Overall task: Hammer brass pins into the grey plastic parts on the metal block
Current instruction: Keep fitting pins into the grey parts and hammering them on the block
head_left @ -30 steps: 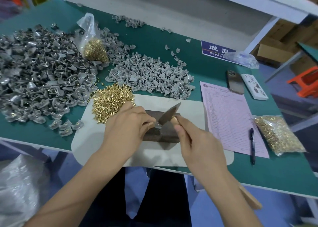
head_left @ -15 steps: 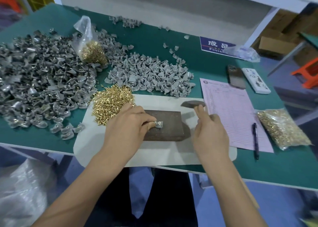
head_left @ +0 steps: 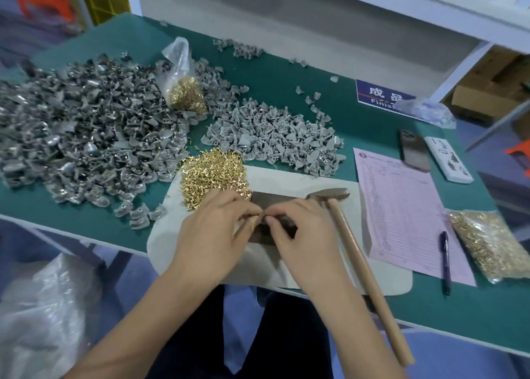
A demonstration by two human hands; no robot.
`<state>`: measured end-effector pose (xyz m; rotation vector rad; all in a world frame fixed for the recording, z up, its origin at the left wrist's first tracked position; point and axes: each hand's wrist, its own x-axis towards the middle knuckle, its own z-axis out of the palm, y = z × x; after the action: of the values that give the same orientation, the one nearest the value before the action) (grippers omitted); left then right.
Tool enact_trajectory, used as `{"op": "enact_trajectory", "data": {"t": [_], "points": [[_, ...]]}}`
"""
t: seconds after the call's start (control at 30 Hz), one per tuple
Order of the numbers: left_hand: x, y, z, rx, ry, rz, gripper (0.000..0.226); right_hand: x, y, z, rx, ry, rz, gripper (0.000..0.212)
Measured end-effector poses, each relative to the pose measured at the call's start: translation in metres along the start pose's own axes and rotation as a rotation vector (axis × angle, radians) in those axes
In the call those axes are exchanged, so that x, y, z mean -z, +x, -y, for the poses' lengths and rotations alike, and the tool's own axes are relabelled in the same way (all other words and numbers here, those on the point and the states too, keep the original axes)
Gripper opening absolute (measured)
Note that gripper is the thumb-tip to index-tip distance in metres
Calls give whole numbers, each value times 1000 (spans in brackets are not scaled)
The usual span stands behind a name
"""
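Green worktop [head_left: 301,91] strewn with grey plastic parts [head_left: 272,140], brass pins [head_left: 213,175] heaped on pale mat [head_left: 286,180], hammer [head_left: 352,243] laid down, small piece pinched over metal block [head_left: 275,200] by left hand [head_left: 212,235] and right hand [head_left: 301,235], white shelving [head_left: 315,20] behind.

My hammer [head_left: 355,252]: smooth pale wood handle, dull metal head. Metal block [head_left: 275,203] dark, matt. Brass pins [head_left: 213,175] shiny gold. Grey plastic parts [head_left: 275,140] matt. Mat [head_left: 301,180] off-white, cloth-like. Table [head_left: 286,80] matt green.

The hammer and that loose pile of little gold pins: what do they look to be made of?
Hammer: pale, matt handle, likely bare wood; dull grey-brown head, probably worn steel. Pile of pins: bright yellow and glinting, so polished metal, seemingly brass or brass-plated.
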<state>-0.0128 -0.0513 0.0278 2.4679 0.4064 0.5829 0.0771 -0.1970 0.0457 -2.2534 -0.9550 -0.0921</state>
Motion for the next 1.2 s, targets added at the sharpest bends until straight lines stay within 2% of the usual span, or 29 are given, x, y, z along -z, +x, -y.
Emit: {"op": "enact_trajectory", "data": {"t": [0.33,0.57,0.77,1.0,1.1,1.2], "points": [[55,-54,59,245,7,-147,15,-63,17,67,188,33,188,2],[70,-73,94,381,74,-109,21,-101,23,93,188,-55,303,6],[73,-73,101,343,107,-141,14,-117,28,94,141,-87,242,3],[70,-62,104,323,104,-189,13,-116,40,94,149,-94,251,7],[67,-55,97,298,34,-183,14,-95,44,81,98,-75,131,5],[59,-46,87,260,-32,-95,14,-69,48,60,40,-124,26,3]]}}
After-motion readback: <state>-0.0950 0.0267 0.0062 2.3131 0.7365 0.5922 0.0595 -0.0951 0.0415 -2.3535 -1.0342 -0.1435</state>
